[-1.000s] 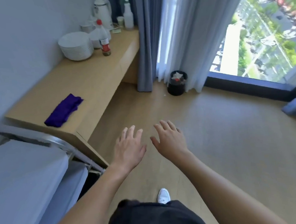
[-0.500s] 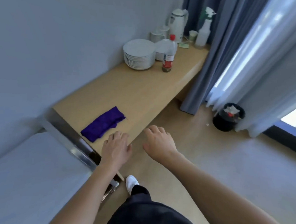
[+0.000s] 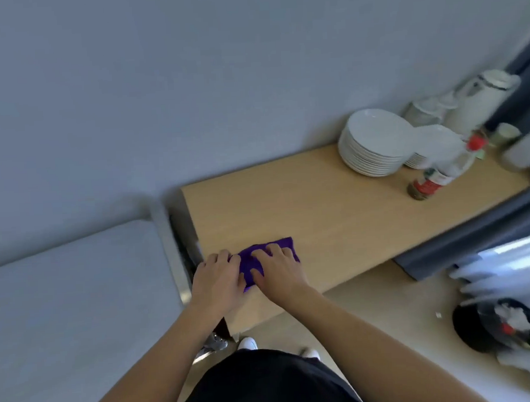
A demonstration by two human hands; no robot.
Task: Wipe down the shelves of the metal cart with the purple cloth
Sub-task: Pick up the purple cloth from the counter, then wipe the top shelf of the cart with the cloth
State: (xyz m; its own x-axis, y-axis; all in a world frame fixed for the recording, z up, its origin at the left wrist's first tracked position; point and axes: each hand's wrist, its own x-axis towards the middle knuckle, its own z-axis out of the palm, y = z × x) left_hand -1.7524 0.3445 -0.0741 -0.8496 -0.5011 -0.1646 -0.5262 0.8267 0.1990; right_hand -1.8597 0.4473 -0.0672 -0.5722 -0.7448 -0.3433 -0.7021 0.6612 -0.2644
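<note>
The left hand point(image 3: 218, 278) and right hand point(image 3: 281, 272), hovering short of the worktop point(image 3: 319, 213) a moment ago, now rest on the cloth point(image 3: 251, 261) near its left end, fingers bent; whether they grip it I cannot tell.

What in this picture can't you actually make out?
Head view only.
- Metal cart: lower shelves hidden beneath its top.
- Bottle: label motion-blurred.
- Purple cloth: partly covered by left hand and right hand; whether they grip or merely press it is unclear.
</note>
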